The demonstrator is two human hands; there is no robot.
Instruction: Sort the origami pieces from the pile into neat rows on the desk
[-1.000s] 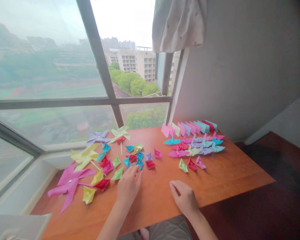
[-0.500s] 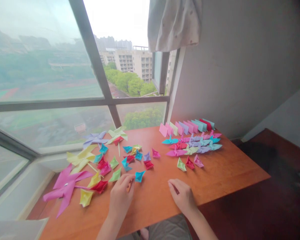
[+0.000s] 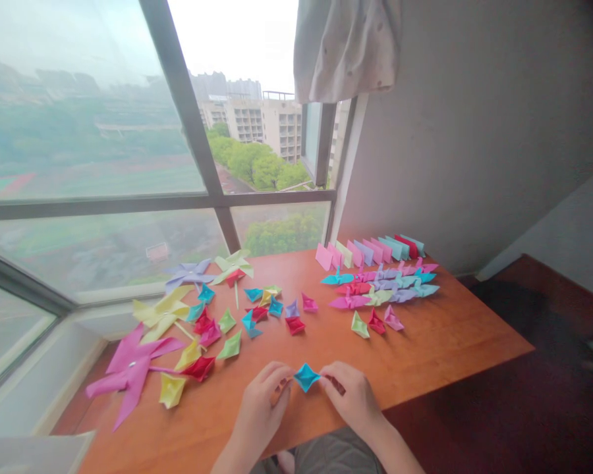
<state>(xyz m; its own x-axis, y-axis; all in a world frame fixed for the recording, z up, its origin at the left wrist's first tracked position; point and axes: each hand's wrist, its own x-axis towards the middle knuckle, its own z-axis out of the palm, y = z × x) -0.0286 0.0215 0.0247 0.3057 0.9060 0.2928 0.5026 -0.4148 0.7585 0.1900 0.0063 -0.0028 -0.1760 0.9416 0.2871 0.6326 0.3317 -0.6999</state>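
A blue origami paper boat (image 3: pixel 306 377) is pinched by its two pointed ends, just above the front part of the wooden table. My left hand (image 3: pixel 263 403) grips the left tip between thumb and fingers. On the other side, my right hand (image 3: pixel 352 396) pinches the right tip. Beyond them stands a short row of paper boats: a light green boat (image 3: pixel 360 325), a red boat (image 3: pixel 376 322) and a pink boat (image 3: pixel 393 318). To the left, several loose boats lie scattered, among them a green boat (image 3: pixel 230 345) and a yellow boat (image 3: pixel 171 390).
Paper pinwheels, including a magenta pinwheel (image 3: pixel 132 365) and a yellow pinwheel (image 3: pixel 162 312), lie along the table's left side. Rows of paper cranes (image 3: pixel 385 296) and folded standing cards (image 3: pixel 370 250) occupy the back right. The table (image 3: pixel 445 355) borders a window and a wall.
The blue boat has come rightward and nearer to me, from beside my left hand to between both hands. My right hand has closed on its right tip. Both hands are nearer each other.
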